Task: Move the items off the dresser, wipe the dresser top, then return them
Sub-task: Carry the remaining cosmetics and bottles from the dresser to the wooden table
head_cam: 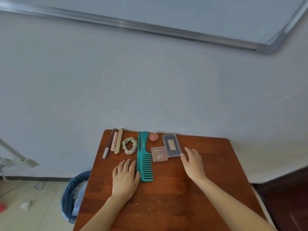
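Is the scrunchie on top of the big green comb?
No, the scrunchie lies on the dresser beside the big green comb.

Both bare: left hand point(125, 178), right hand point(193, 162); forearms uncovered to frame edge.

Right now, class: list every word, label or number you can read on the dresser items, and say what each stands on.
No text reads with certainty.
Pink palette: cursive word, perhaps "Eyeshadow", blurred.
Comb: print on the handle, too small to read.
Dark case: label, blurred.
Red jar: lid print, blurred.
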Demonstrator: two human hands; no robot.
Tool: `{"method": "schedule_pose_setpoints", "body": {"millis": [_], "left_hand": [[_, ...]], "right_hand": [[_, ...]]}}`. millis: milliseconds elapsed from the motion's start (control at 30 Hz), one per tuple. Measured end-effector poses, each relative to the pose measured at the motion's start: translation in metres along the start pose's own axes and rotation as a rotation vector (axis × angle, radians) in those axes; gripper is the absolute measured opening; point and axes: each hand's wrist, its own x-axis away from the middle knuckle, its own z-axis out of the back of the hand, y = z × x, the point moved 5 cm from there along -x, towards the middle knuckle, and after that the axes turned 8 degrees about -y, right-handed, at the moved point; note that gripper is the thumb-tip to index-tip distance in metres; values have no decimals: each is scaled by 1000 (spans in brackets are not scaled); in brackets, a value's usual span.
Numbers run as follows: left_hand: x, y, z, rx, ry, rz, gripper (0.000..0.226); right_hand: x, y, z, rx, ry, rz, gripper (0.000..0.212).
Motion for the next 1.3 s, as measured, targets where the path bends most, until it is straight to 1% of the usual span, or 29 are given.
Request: {"method": "schedule_pose_setpoints", "body": {"millis": [100, 167, 267, 367, 400, 500, 533, 600, 700, 767, 833, 867, 933, 1000, 1067, 1100, 1167, 1233, 1300], "left_hand": [[-10, 14, 8, 22, 92, -92, 44], [-16, 39, 19, -18, 123, -205, 37], [-19, 83, 30, -50, 83, -375, 47], [-13, 125, 26, -58, 32, -502, 49], [-8, 139, 24, -80, 39, -552, 52], [13, 183, 24, -149, -28, -687, 69], [19, 198, 23, -178, -24, -728, 70], [33, 230, 21, -230, 23, -812, 61], [64, 284, 6, -290, 55, -934, 50], [98, 325, -11, -308, 46, -1035, 47], [140, 369, -37, -323, 41, -1167, 44], [165, 392, -53, -328, 31, -1236, 43], [218, 436, -87, -338, -1, -1348, 46], [275, 476, -120, -326, -30, -1458, 49], [334, 514, -148, -306, -36, -1558, 49], [363, 532, -161, -291, -43, -1608, 49], [421, 561, -182, -254, -94, -1707, 48], [477, 585, -200, -250, -139, -1793, 49], [527, 605, -213, -220, -184, -1892, 50]], "right_hand": [[27, 11, 13, 37, 38, -17, 48], [46, 19, 20, 56, 51, -42, 48], [77, 33, 30, 147, 58, -75, 50], [109, 55, 41, 249, 88, -103, 52], [120, 63, 46, 284, 99, -113, 53], [151, 95, 64, 369, 133, -143, 56], [163, 105, 72, 383, 152, -163, 55], [186, 128, 89, 447, 237, -180, 54], [237, 168, 116, 468, 287, -312, 53], [281, 203, 125, 483, 299, -379, 50], [333, 245, 127, 452, 288, -455, 59], [362, 268, 127, 442, 298, -505, 58], [427, 311, 124, 421, 319, -614, 58], [494, 349, 121, 395, 332, -719, 63], [562, 378, 120, 376, 377, -822, 56], [594, 389, 120, 338, 405, -872, 53], [657, 401, 118, 253, 478, -973, 54], [716, 407, 117, 216, 563, -1080, 53], [766, 409, 117, 181, 632, -1166, 63]]}}
